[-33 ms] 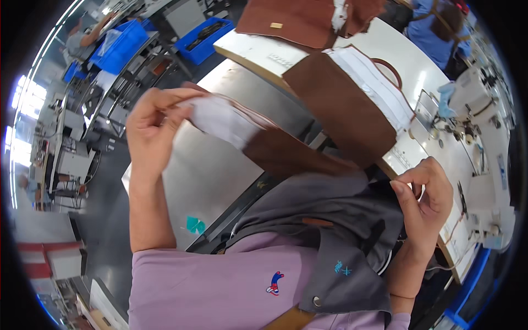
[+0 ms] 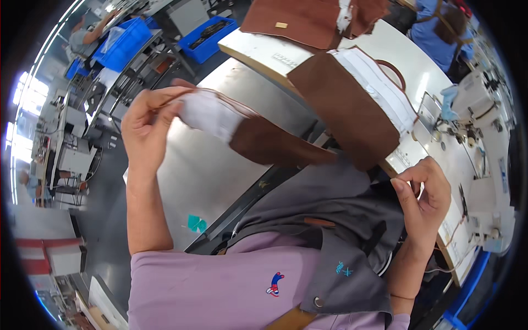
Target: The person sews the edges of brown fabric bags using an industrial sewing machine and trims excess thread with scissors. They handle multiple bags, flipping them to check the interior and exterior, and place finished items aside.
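My left hand (image 2: 147, 129) pinches one end of a long brown leather bag piece (image 2: 269, 142), white on part of its face. The piece hangs slack to the right, its far end reaching my grey apron (image 2: 324, 184). On the right, my right hand (image 2: 424, 201) is raised with thumb and forefinger pressed together. Whatever lies between those fingertips, if anything, is too small to make out. Beyond the hands, a brown bag panel (image 2: 344, 104) with a white inner face and a curved handle rests on the white sewing table (image 2: 261, 49).
A sewing machine (image 2: 476, 102) stands at the right, with scissors (image 2: 462, 199) nearby. More brown leather (image 2: 291, 19) lies at the back. A metal tabletop (image 2: 214, 165) carries a green scrap (image 2: 196, 223). Blue bins (image 2: 206, 41) and co-workers (image 2: 440, 33) are farther off.
My left hand has shifted slightly left, drawing the brown leather piece with it; its loose end has swung left. My right hand stays nearly still, and the view has tilted a little.
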The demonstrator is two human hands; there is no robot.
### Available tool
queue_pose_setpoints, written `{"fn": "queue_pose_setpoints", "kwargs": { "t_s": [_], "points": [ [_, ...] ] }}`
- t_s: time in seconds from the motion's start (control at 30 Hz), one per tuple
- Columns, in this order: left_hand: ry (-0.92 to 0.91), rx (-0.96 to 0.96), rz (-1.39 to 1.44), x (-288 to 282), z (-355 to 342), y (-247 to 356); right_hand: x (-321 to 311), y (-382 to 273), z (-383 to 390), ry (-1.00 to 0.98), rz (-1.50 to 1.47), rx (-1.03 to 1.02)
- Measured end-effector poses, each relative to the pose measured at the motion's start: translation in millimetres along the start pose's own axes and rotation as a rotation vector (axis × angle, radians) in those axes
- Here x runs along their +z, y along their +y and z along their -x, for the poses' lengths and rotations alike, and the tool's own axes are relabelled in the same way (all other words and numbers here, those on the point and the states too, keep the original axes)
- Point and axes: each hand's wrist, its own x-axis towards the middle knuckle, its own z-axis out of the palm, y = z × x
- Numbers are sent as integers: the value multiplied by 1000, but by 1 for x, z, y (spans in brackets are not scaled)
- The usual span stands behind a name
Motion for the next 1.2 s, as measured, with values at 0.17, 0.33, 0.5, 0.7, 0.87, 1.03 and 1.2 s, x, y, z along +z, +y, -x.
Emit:
{"fn": "queue_pose_setpoints", "kwargs": {
  "t_s": [0.17,0.33,0.5,0.7,0.87,1.03,1.2],
  "points": [
    [-110,-148,-191,-76,70,-89,24,23,5,-79,-126,110],
    [-844,-595,-401,-94,200,-161,26,40,16,-132,-176,173],
    [-624,-860,-679,-47,204,-139,23,46,23,-117,-212,260],
    [-153,-542,-964,10,233,-203,21,47,24,-87,-131,225],
    [-311,-707,-1131,31,238,-219,2,57,29,20,112,158],
    [-255,-868,-1155,19,229,-239,-16,79,36,146,141,195],
    [-4,-462,-808,41,181,-259,-11,87,47,133,87,285]
  ]
}}
